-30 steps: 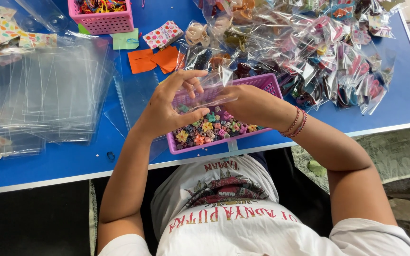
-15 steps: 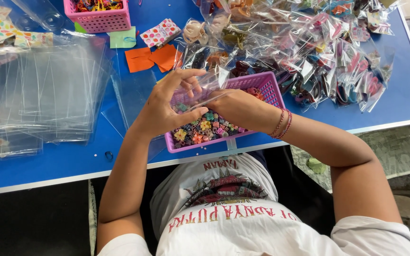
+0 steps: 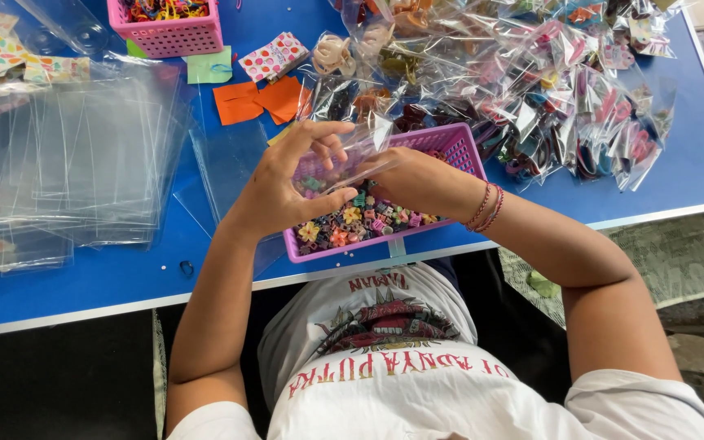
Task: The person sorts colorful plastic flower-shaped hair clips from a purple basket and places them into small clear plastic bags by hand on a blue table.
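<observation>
A small clear plastic bag (image 3: 344, 159) is held between both hands above the purple basket (image 3: 458, 145). The left hand (image 3: 283, 183) is curled around the bag's left end, thumb pressed under it, fingers (image 3: 327, 143) spread over the top; a few small coloured pieces are seen inside the bag near the thumb. The right hand (image 3: 405, 179) is closed at the bag's right end, fingertips hidden, so exactly what is pinched cannot be told. Directly under the grip, tiny coloured flower clips (image 3: 352, 222) are piled in the basket. Left of the grip, a stack of empty clear sleeves (image 3: 83, 155) is laid on the blue table (image 3: 107, 281). Beyond the grip, orange paper pieces (image 3: 262, 101) and a pink basket (image 3: 169, 28) are seen; to the right and beyond, a heap of filled clear packets (image 3: 547, 90) is spread. Red thread bracelets (image 3: 486, 208) are worn on the right wrist
</observation>
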